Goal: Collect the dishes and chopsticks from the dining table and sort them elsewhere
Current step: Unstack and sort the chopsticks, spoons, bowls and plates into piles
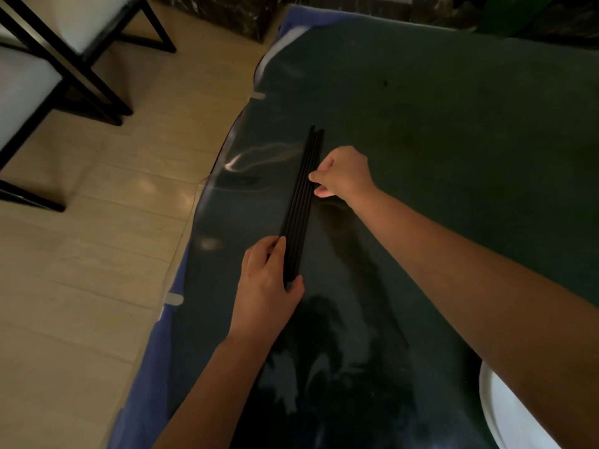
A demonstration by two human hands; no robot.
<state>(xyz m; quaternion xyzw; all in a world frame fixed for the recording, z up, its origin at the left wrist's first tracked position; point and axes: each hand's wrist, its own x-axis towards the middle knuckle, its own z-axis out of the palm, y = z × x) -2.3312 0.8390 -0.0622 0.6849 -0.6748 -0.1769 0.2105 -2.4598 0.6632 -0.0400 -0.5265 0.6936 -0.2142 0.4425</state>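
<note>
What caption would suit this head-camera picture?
Both hands, left and right, align black chopsticks on a dark glossy table.

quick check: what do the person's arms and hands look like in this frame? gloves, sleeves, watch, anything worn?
Both are bare. The left hand and right hand wear no gloves, and no rings show on the visible fingers. Both forearms are uncovered as far as the frame shows: no sleeves, watch, bands or markings. Lighting is dim, so fine detail could be missed.

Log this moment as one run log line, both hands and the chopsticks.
left hand: grips near end of chopsticks | right hand: fingertips against bundle's middle | chopsticks: bundled, flat on dark table
</note>
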